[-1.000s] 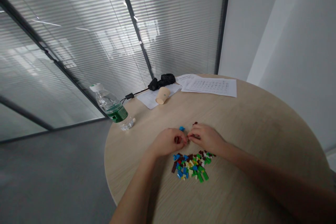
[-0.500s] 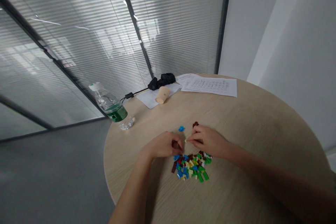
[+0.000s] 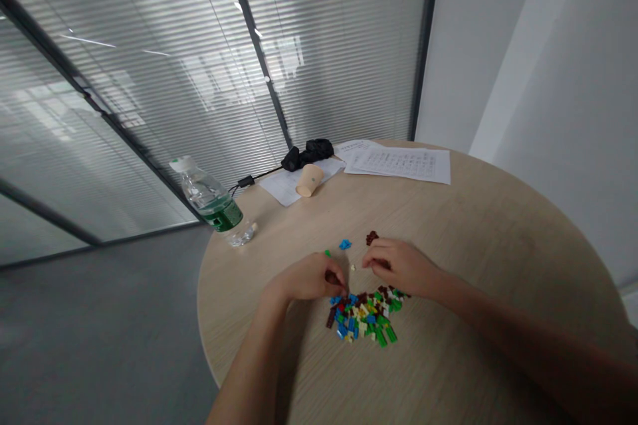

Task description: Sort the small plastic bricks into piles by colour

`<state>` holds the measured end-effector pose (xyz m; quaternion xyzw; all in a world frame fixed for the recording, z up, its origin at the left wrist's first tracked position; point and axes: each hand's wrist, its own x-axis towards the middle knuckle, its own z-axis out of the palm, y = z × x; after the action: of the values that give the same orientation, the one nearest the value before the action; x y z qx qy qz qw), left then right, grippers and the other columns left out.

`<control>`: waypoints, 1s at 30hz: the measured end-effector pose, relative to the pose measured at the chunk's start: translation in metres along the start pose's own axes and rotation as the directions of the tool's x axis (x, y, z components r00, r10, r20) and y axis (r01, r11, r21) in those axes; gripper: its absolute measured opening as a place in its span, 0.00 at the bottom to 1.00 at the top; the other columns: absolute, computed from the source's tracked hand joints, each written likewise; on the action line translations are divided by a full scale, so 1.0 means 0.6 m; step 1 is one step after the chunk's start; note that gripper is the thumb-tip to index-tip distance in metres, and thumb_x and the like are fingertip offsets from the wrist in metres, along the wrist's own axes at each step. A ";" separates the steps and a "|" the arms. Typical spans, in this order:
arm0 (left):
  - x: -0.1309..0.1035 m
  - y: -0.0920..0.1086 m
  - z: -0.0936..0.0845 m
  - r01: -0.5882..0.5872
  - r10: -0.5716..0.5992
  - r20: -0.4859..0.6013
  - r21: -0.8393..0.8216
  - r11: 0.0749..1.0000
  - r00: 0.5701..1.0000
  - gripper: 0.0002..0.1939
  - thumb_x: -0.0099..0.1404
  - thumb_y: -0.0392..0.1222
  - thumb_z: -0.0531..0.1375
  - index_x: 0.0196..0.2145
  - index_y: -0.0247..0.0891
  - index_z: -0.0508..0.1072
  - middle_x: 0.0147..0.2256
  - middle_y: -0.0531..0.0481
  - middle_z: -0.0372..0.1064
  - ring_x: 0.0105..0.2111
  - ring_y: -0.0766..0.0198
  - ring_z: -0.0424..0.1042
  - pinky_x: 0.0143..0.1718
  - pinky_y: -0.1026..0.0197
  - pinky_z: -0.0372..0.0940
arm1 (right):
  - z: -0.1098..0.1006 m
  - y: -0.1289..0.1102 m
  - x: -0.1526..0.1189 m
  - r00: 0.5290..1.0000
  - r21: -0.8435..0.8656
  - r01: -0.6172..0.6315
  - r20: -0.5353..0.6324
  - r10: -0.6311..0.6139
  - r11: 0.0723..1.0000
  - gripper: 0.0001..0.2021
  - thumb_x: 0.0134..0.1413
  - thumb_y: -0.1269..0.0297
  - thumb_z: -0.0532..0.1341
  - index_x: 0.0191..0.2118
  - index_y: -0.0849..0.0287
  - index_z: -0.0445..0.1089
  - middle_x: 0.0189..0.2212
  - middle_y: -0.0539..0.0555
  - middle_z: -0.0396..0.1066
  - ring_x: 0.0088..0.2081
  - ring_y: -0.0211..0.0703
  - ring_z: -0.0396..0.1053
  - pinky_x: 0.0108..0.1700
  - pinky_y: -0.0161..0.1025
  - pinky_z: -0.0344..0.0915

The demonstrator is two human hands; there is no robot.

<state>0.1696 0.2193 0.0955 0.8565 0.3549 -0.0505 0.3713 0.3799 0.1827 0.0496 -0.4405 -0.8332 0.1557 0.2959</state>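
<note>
Mixed toy bricks in blue, green, yellow, white and dark brown form a loose pile [image 3: 366, 315] on the wooden table. My left hand [image 3: 321, 275] is curled at the pile's upper left edge, fingertips pressed together; what they hold, if anything, is hidden. Beyond its knuckles a bit of green brick [image 3: 327, 253] shows. My right hand [image 3: 393, 260] hovers above the pile's far side with bent fingers, and whether it holds anything cannot be made out. Between the hands lies a small cream piece [image 3: 353, 267]. Farther back are a blue cluster [image 3: 345, 244] and a dark brown cluster [image 3: 371, 238].
A plastic bottle with a green label [image 3: 224, 214] stands at the table's left edge. Toward the back are a paper cup [image 3: 310, 180], a black bundled object [image 3: 309, 153] with a cable, and printed sheets [image 3: 403, 165]. Glass with blinds rises behind the round table [image 3: 488, 226].
My right hand has drawn slightly right, away from the cream piece its fingertips were touching. The brown cluster and a green brick by my left hand are now more exposed.
</note>
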 end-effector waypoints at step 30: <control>0.032 0.008 0.017 -0.007 0.019 -0.490 0.026 1.000 0.872 0.15 0.62 0.47 0.51 0.35 0.35 0.72 0.23 0.54 0.64 0.23 0.70 0.58 0.25 0.67 0.52 | -0.028 0.016 0.005 0.951 -0.005 -0.227 -0.217 0.220 0.974 0.07 0.52 0.63 0.57 0.31 0.58 0.71 0.28 0.52 0.72 0.29 0.37 0.67 0.31 0.33 0.60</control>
<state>0.1888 0.2211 0.0844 0.8480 0.4310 0.1664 0.2596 0.3955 0.1907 0.0586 -0.5506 -0.7432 0.1273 0.3582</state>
